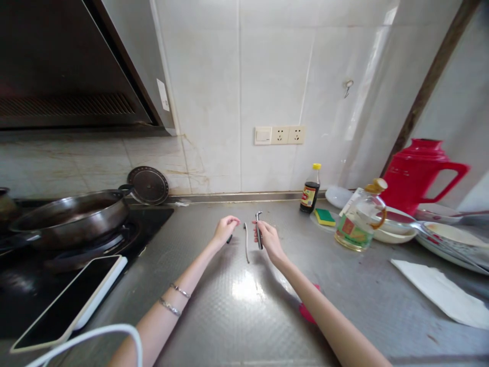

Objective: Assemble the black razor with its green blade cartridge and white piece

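Note:
My right hand (pixel 269 240) is closed around a slim silver-and-dark tool with a bent head (pixel 259 232), held roughly upright over the counter; its exact kind is unclear. My left hand (pixel 225 230) has its fingers drawn together. A small black piece (pixel 229 238) shows just under its fingers; whether they grip it I cannot tell. Between both hands lies a thin whitish cord-like strip (pixel 246 245) with a darker upper end, touching neither hand. Beneath my right forearm, a pink object (pixel 307 312) is partly hidden.
At left, a phone (pixel 72 300) rests by the stove near a steel pan (pixel 72 219). To the right stand a dark sauce bottle (pixel 309 191), a sponge (pixel 325 217), a glass oil jug (pixel 355 224), a red flask (pixel 412 176), stacked dishes and a white cloth (pixel 439 293).

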{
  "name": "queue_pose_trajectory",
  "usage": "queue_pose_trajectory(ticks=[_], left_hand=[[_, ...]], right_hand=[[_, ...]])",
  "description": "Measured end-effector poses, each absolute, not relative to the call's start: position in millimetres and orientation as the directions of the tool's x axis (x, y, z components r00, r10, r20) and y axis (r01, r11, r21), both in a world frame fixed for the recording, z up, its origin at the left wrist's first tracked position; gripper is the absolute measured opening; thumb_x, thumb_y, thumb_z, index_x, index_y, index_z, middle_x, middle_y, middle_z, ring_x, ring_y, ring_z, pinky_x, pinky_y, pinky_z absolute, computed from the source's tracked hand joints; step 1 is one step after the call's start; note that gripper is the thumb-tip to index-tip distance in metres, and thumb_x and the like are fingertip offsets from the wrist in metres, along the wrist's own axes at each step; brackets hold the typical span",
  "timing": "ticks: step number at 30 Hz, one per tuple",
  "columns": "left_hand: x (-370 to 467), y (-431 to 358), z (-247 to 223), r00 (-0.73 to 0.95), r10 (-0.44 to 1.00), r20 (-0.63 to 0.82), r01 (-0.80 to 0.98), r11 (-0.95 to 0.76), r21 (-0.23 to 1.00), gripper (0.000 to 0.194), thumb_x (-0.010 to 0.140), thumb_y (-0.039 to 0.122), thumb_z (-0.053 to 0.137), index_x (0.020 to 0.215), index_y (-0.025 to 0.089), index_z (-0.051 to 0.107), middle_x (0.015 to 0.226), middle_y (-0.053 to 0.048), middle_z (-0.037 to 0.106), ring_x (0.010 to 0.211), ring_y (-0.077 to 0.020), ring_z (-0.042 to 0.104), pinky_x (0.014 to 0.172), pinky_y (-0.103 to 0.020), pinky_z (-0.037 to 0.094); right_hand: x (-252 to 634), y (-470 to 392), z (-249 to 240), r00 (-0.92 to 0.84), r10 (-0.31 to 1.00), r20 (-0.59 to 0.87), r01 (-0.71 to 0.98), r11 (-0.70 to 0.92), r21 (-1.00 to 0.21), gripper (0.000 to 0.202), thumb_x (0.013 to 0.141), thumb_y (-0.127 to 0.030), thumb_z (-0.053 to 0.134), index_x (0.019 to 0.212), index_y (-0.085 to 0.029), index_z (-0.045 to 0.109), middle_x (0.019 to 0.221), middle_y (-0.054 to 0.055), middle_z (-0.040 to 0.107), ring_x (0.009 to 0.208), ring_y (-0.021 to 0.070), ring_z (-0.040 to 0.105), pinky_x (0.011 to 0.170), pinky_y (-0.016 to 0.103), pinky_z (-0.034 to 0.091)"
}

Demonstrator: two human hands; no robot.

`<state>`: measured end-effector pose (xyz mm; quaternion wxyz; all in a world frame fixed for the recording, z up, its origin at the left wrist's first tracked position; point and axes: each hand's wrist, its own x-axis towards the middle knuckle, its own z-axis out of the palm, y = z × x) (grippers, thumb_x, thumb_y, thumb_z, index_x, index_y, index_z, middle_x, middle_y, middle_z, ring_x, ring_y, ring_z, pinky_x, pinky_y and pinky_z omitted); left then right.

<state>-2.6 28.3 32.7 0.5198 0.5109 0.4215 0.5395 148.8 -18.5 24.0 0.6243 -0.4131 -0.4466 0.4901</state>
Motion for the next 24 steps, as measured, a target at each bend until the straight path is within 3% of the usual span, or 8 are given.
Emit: queue_pose_trajectory(ticks=[5, 8, 14, 18, 21, 24], left_hand=[[4, 12, 24, 0.164, 0.979, 0.124, -0.133, -0.103, 0.986, 0.021, 0.064, -0.003, 0.055, 0.059, 0.016, 0.063, 0.061, -0.002, 0.062, 0.070, -0.0168, 0.056, 0.078, -0.026, 0.039], [8, 3, 14, 0.179, 0.976, 0.124, -0.169, -0.093, 0.981, 0.024, 0.063, -0.008, 0.054, 0.058, 0.014, 0.064, 0.061, -0.003, 0.062, 0.069, -0.0156, 0.057, 0.080, -0.025, 0.038], [20, -15, 19, 0.297, 0.954, 0.043, -0.357, 0.069, 0.932, 0.033, 0.063, -0.013, 0.048, 0.076, 0.010, 0.066, 0.076, -0.008, 0.068, 0.081, -0.0184, 0.061, 0.078, -0.024, 0.040], [25, -20, 23, 0.339, 0.935, 0.101, -0.282, -0.001, 0.959, 0.025, 0.065, 0.000, 0.062, 0.088, 0.011, 0.066, 0.079, -0.008, 0.068, 0.079, -0.0186, 0.061, 0.076, -0.026, 0.042], [24, -20, 21, 0.379, 0.917, 0.125, -0.165, -0.066, 0.984, 0.020, 0.069, 0.019, 0.067, 0.086, 0.010, 0.066, 0.069, -0.007, 0.066, 0.065, -0.0168, 0.060, 0.068, -0.027, 0.043], [20, -18, 21, 0.385, 0.914, 0.130, -0.131, -0.085, 0.988, 0.023, 0.070, 0.029, 0.067, 0.081, 0.010, 0.065, 0.066, -0.007, 0.065, 0.058, -0.0158, 0.059, 0.064, -0.028, 0.045]], right_hand=[[149, -22, 30, 0.198, 0.937, 0.288, -0.085, 0.309, -0.947, 0.022, 0.064, -0.035, 0.065, 0.077, -0.018, 0.069, 0.076, 0.003, 0.062, 0.064, 0.0135, 0.053, 0.057, 0.024, 0.043], [147, -24, 30, 0.180, 0.912, 0.368, 0.030, 0.369, -0.929, 0.017, 0.064, -0.029, 0.067, 0.076, -0.019, 0.071, 0.074, 0.004, 0.064, 0.071, 0.0156, 0.055, 0.069, 0.027, 0.043], [146, -27, 28, 0.112, 0.925, 0.364, 0.080, 0.357, -0.931, 0.016, 0.066, -0.031, 0.065, 0.075, -0.019, 0.071, 0.075, 0.004, 0.066, 0.071, 0.0168, 0.055, 0.066, 0.027, 0.043], [146, -31, 31, 0.112, 0.929, 0.352, 0.078, 0.345, -0.935, 0.017, 0.064, -0.031, 0.065, 0.072, -0.018, 0.070, 0.070, 0.004, 0.065, 0.063, 0.0150, 0.054, 0.056, 0.025, 0.042], [144, -34, 34, 0.074, 0.953, 0.293, 0.048, 0.290, -0.956, 0.018, 0.064, -0.032, 0.065, 0.071, -0.016, 0.069, 0.061, 0.002, 0.062, 0.051, 0.0120, 0.049, 0.047, 0.023, 0.038], [144, -36, 35, 0.017, 0.975, 0.220, -0.075, 0.221, -0.973, 0.022, 0.064, -0.034, 0.064, 0.074, -0.015, 0.069, 0.060, 0.002, 0.060, 0.050, 0.0101, 0.048, 0.047, 0.022, 0.037]])
